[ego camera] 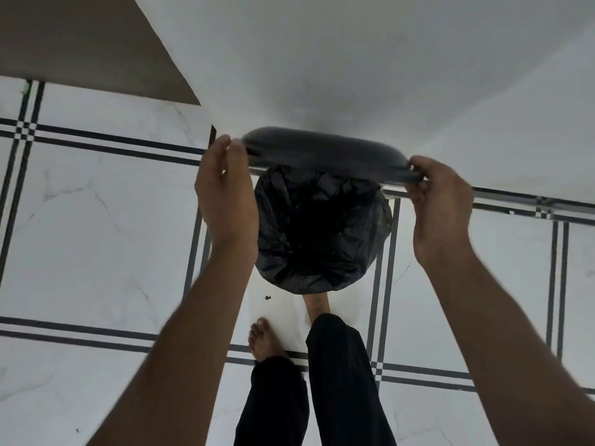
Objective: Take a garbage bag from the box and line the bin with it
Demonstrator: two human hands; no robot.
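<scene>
A round bin stands on the floor against the wall, and its own walls are hidden by a crinkled black garbage bag (322,226) that fills its mouth and folds over the rim. Above the bin's far edge is a dark grey oval lid (325,154), blurred by motion. My left hand (225,194) pinches the lid's left end. My right hand (441,204) grips its right end. Both arms reach forward on either side of the bin. No box of bags is in view.
White marble-look floor tiles (96,220) with dark double lines surround the bin. A white wall (354,59) rises just behind it, and a brown surface (80,43) sits at the upper left. My bare feet (264,339) and dark trouser legs stand right in front of the bin.
</scene>
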